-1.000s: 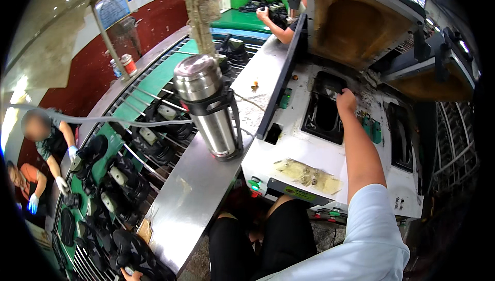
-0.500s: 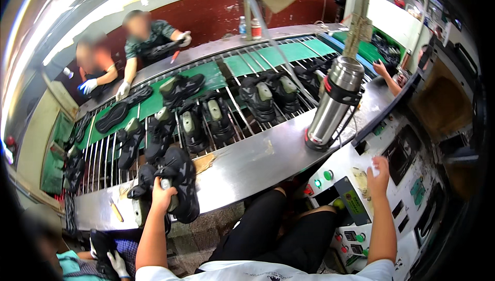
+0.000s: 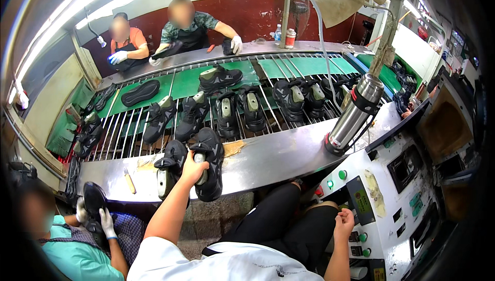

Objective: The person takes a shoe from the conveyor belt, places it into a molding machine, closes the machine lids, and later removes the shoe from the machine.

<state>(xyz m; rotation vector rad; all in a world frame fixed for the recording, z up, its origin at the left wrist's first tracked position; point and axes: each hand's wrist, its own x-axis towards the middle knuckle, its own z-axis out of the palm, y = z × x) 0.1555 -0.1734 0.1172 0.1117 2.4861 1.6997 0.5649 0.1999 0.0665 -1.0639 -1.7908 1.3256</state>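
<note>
- Right now, the relation that matters runs from the left hand (image 3: 193,170) to the black shoe (image 3: 214,165): hand and shoe are in contact, ahead of the person and to the left
- Left hand: gripping, its thumb across the pale block (image 3: 199,160) set in the shoe's opening; the fingertips are partly hidden
- The shoe stands over the near edge of the metal table (image 3: 289,154); whether it rests there or is lifted slightly, I cannot tell
- Its long axis points away from the body, roughly crosswise to the table's length, with one end toward the roller conveyor (image 3: 135,139) and the other toward the person
- Just left of it sits a second black shoe (image 3: 174,153), lying nearly parallel, its own pale block facing the person
- Right hand (image 3: 344,223): well apart from both shoes, with fingers loosely curled; nothing shows in it, but the palm is hidden, so I cannot tell whether it is empty
- That hand is nearest the white machine (image 3: 379,219), beside the person's right thigh
- Of the two, the left is plainly nearer the shoes; the steel flask (image 3: 356,113) stands far along the table to the right
</note>
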